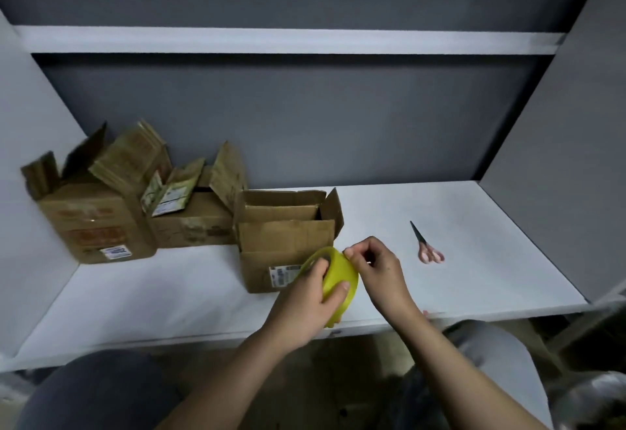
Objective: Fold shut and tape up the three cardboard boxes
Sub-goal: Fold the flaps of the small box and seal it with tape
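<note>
tape roll in hand, boxes open

my left hand grips the yellow tape roll; right hand pinches its edge at 12 o'clock.

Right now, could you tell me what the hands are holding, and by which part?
The left hand grips the yellow tape roll around its rim, fingers through the core. The right hand pinches at the roll's upper outer edge.
</note>
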A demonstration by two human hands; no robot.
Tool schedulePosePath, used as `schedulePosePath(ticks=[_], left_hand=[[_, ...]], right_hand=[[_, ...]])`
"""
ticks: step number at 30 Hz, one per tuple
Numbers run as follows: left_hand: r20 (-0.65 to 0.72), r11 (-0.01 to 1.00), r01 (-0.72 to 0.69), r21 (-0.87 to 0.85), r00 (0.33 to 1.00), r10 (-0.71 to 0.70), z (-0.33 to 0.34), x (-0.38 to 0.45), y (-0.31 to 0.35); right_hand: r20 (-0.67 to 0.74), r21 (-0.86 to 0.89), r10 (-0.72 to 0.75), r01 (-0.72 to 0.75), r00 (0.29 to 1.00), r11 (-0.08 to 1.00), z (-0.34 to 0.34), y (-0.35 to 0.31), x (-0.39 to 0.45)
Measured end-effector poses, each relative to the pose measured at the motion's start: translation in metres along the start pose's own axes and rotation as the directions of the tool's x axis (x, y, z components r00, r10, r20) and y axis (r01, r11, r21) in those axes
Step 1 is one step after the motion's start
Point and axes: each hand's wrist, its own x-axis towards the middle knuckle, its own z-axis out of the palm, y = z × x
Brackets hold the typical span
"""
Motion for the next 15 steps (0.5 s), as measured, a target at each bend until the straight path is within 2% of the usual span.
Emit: schedulePosePath(ticks=[2,3,4,6,8,9,12,15], left_hand=[[-0.025,0.998,0.058,-0.019,0.998,-0.058,-0.002,-0.007,-0.008],[-0.024,0.986,0.120,-0.117,0.992,-0.124,-0.005,-0.009,-0.010],[-0.008,0.948,0.195,-0.252,0.979,-0.203,-0.007,-0.009,-0.013],[0.062,0.803,0.326,-0.499,0.938,-0.342,-0.016,-0.009,-0.019],[0.101,0.717,0.360,-0.596,0.920,-0.378,-0.025,-0.011,-0.022],[0.112,0.702,0.357,-0.616,0.922,-0.371,-0.028,-0.011,-0.022],[0.165,0.643,0.352,-0.681,0.928,-0.334,-0.028,-0.013,-0.017],[0.165,0.624,0.321,-0.713,0.941,-0.295,-0.025,-0.014,-0.011]], right_hand=[[-0.006,-0.047,-0.041,0.041,0.999,0.998,0.013,-0.004,-0.005],[-0.022,-0.061,-0.079,0.078,0.997,0.995,0.016,-0.009,-0.007],[-0.034,-0.073,-0.133,0.130,0.991,0.989,0.019,-0.015,-0.007],[0.017,-0.180,-0.290,0.288,0.957,0.940,0.022,-0.029,-0.007],[0.093,-0.254,-0.379,0.390,0.921,0.885,0.027,-0.039,-0.009],[0.086,-0.209,-0.350,0.360,0.933,0.909,0.027,-0.043,-0.007],[0.110,0.035,-0.121,0.118,0.987,0.992,0.020,-0.051,0.011],[0.186,0.119,0.021,-0.043,0.982,0.992,0.018,-0.051,0.024]])
